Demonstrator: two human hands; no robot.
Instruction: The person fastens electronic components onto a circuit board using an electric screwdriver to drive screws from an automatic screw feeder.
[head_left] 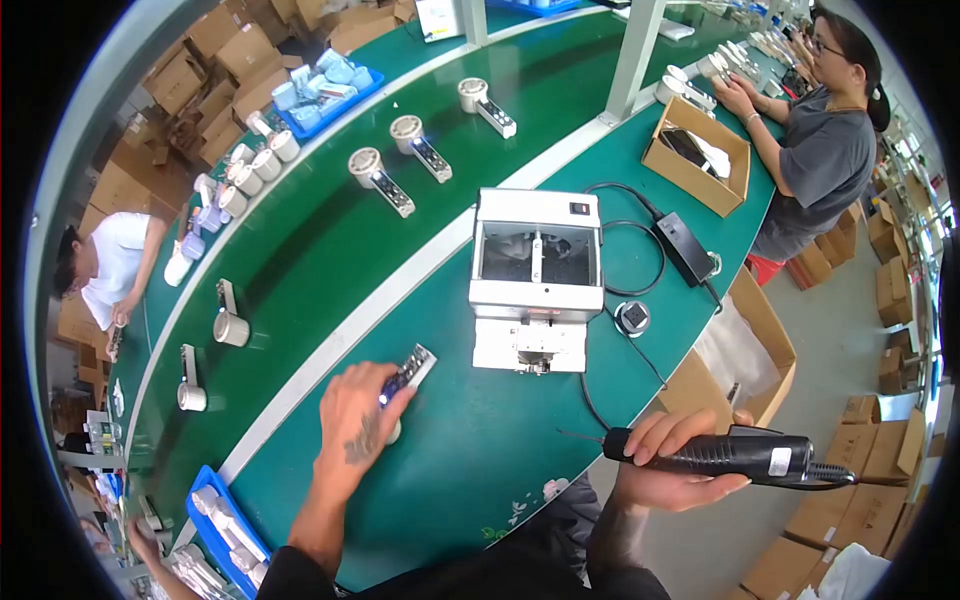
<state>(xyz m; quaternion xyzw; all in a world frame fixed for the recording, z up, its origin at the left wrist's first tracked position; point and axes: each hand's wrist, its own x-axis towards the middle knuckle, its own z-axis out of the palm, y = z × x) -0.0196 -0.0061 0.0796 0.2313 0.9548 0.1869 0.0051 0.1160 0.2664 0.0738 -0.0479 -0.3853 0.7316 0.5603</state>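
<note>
My left hand [360, 415] is closed over a small device on the green bench. The device's open handle, with a bare circuit board [408, 375] and a small light, sticks out past my fingers. Its other end is mostly hidden under my palm. In my right hand [670, 460] lies a black electric screwdriver [735, 455], held level over the bench's right edge. The thin bit points left, apart from the device, and a cord leaves the rear end. Between and beyond my hands stands a white box-shaped screw feeder [537, 300].
Similar devices [407, 135] with round heads lie on the green conveyor [300, 260]. A blue tray [235, 530] of white parts is at lower left. A power adapter [685, 248], cables and an open carton [697, 155] are at right. Co-workers [825, 150] sit right and left.
</note>
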